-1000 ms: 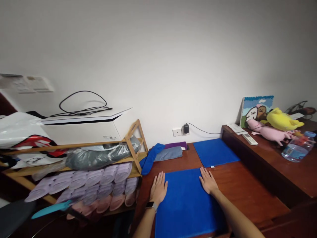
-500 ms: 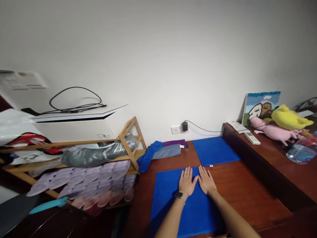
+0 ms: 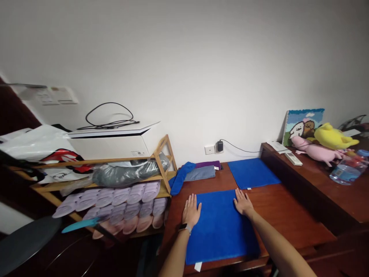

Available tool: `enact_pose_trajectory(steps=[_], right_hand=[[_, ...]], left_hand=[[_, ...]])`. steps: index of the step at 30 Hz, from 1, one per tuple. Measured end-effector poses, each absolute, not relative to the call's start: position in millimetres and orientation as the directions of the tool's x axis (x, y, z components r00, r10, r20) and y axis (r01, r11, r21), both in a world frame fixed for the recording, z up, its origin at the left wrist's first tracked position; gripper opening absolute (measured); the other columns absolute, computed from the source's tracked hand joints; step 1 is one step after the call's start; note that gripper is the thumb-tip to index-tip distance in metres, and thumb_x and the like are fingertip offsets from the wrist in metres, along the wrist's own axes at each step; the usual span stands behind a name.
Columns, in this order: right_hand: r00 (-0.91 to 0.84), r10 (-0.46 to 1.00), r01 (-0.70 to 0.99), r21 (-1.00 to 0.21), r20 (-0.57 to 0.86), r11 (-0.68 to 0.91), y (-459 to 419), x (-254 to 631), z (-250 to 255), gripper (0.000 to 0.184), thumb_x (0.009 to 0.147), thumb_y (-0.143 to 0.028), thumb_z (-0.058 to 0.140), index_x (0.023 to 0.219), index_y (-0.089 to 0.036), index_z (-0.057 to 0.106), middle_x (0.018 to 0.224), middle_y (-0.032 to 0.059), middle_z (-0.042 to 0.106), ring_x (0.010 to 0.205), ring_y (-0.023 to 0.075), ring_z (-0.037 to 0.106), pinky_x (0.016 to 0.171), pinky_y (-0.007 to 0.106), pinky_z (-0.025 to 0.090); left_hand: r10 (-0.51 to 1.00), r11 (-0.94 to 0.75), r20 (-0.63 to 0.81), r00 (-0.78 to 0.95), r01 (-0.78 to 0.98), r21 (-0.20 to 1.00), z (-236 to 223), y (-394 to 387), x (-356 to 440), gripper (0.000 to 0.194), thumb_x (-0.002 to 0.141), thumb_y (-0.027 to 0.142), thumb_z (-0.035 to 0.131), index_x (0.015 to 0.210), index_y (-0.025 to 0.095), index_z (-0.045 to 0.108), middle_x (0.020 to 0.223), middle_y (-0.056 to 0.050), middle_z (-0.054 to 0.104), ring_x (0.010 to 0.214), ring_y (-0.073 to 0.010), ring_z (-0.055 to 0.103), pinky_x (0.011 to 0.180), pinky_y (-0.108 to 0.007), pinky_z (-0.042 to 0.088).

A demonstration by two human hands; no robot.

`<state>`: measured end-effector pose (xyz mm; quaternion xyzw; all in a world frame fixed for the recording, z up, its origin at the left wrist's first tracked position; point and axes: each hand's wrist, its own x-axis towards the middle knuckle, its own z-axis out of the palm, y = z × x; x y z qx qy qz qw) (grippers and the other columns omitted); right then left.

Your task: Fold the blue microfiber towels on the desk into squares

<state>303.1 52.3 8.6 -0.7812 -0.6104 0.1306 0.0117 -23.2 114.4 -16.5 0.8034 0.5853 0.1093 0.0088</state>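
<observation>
A blue towel (image 3: 219, 227) lies spread flat on the brown wooden table (image 3: 291, 219), its white tag at the near left corner. My left hand (image 3: 190, 211) rests palm down over the towel's left edge near the far corner, fingers out straight; a watch is on that wrist. At the far right corner, my right hand (image 3: 242, 202) lies flat with its fingers stretched on the towel's edge. Behind it lies a second blue cloth (image 3: 253, 173), also flat. Folded cloths, a blue one (image 3: 182, 179), a grey-blue one (image 3: 200, 174) and a purple one (image 3: 207, 164), sit at the back left.
Left of the table stands a wooden rack (image 3: 164, 169) with slippers (image 3: 121, 196), a plastic-wrapped bundle (image 3: 129, 173) and a white box (image 3: 115, 148). On the raised right surface are a remote (image 3: 293, 159), plush toys (image 3: 317, 151) and a water bottle (image 3: 346, 173). A charger (image 3: 220, 145) is plugged into the wall.
My hands have moved apart from the towel's middle: the left hand went to the left edge, the right hand to the right edge. The view has shifted slightly left.
</observation>
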Motion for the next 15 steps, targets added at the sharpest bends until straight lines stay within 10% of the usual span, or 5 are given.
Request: enact_pose_trajectory(steps=[15], right_hand=[[0.2,0.977,0.94,-0.269,-0.067,-0.211,9.7,295.5,2.3,0.071,0.105,-0.047,0.014,0.167,-0.013,0.014,0.174,0.0042,0.015,0.161,0.0206,0.012,0.131,0.043,0.007]], left_hand=[[0.924,-0.339,0.212,0.319,0.938,0.067,1.1,111.7,-11.3,0.065,0.106,0.044,0.025,0.159,0.01,0.04,0.167,-0.014,0.037,0.157,-0.0263,0.031,0.13,-0.048,0.023]])
